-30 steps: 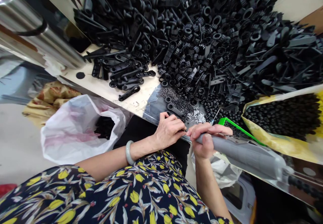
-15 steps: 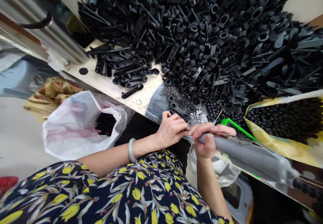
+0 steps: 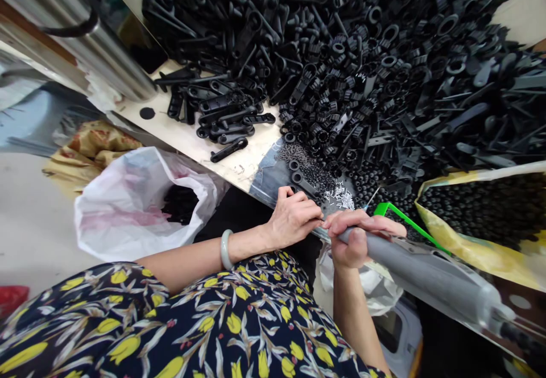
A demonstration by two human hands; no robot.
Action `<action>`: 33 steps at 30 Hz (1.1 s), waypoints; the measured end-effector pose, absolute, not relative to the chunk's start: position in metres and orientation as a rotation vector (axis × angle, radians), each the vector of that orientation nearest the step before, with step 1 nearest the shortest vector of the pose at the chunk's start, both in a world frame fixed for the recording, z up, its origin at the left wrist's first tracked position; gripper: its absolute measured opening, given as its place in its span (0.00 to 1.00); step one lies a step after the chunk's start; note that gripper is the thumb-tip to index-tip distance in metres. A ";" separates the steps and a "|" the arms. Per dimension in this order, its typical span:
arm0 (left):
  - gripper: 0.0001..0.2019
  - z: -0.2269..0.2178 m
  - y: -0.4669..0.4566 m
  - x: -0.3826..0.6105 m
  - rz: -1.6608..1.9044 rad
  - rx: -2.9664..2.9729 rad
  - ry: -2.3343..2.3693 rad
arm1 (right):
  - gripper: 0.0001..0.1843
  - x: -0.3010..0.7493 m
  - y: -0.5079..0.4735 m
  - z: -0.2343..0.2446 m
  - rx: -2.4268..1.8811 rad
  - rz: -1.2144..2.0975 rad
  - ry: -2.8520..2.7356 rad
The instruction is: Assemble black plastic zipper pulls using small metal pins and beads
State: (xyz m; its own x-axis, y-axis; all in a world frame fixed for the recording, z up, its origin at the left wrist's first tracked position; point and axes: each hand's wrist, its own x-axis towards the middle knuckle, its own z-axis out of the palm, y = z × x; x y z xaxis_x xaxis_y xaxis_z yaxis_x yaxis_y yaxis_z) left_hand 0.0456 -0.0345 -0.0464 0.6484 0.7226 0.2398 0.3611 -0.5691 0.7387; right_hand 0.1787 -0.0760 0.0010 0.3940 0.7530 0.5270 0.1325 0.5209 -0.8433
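Both hands meet at the front edge of the bench. My left hand (image 3: 294,219) is closed, fingers curled together, over something small and mostly hidden. My right hand (image 3: 356,239) wraps round the front end of a grey power screwdriver (image 3: 430,275), its thumb on the near side and its fingertips touching my left fingers. The tool's tip is hidden between the hands. Just beyond them lie a black ring-ended lever (image 3: 303,183), a small heap of shiny metal pins (image 3: 340,196) and tiny dark springs or screws (image 3: 294,155).
A large pile of black plastic parts (image 3: 336,77) covers the bench's back, with assembled black levers (image 3: 230,119) at left. A yellow bag (image 3: 460,241) of small black pieces and a green frame (image 3: 409,224) stand right. A white bag (image 3: 123,219) hangs below left, near a steel flask (image 3: 115,59).
The whole view has shifted slightly, so the bench things appear a little farther right. My hands stay together, and the screwdriver keeps nearly the same slant.
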 end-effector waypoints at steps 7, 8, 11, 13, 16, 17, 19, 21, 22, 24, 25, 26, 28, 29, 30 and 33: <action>0.11 -0.050 -0.035 0.046 0.740 2.168 0.833 | 0.11 0.180 -0.073 0.001 -0.957 0.474 -1.120; 0.10 -0.051 -0.035 0.047 0.739 2.169 0.833 | 0.11 0.180 -0.073 0.001 -0.967 0.473 -1.119; 0.11 -0.052 -0.035 0.047 0.716 2.167 0.836 | 0.10 0.179 -0.073 0.002 -0.993 0.471 -1.127; 0.12 -0.052 -0.035 0.047 0.694 2.164 0.835 | 0.10 0.179 -0.072 0.003 -1.001 0.479 -1.144; 0.14 -0.050 -0.034 0.047 0.676 2.157 0.836 | 0.10 0.178 -0.071 0.005 -0.991 0.508 -1.166; 0.14 -0.050 -0.034 0.047 0.676 2.154 0.836 | 0.10 0.178 -0.070 0.006 -0.980 0.517 -1.165; 0.13 -0.049 -0.033 0.047 0.674 2.151 0.837 | 0.10 0.176 -0.068 0.006 -0.965 0.529 -1.151; 0.12 -0.050 -0.033 0.047 0.669 2.154 0.839 | 0.10 0.175 -0.067 0.006 -0.967 0.532 -1.137; 0.12 -0.050 -0.033 0.047 0.672 2.157 0.839 | 0.10 0.175 -0.066 0.005 -0.971 0.538 -1.134; 0.11 -0.052 -0.034 0.047 0.688 2.163 0.837 | 0.10 0.175 -0.065 0.004 -0.975 0.562 -1.136; 0.11 -0.052 -0.034 0.047 0.697 2.164 0.836 | 0.10 0.175 -0.065 0.003 -0.976 0.573 -1.139; 0.10 -0.053 -0.034 0.047 0.705 2.163 0.836 | 0.10 0.175 -0.065 0.002 -0.977 0.586 -1.145; 0.10 -0.053 -0.034 0.047 0.715 2.159 0.839 | 0.10 0.176 -0.066 0.002 -0.988 0.608 -1.164; 0.10 -0.053 -0.034 0.047 0.716 2.158 0.841 | 0.10 0.176 -0.066 0.002 -0.992 0.615 -1.176; 0.10 -0.053 -0.034 0.047 0.715 2.158 0.843 | 0.10 0.175 -0.066 0.002 -0.991 0.621 -1.192; 0.11 -0.052 -0.034 0.047 0.680 2.173 0.849 | 0.10 0.176 -0.065 0.002 -1.001 0.616 -1.205</action>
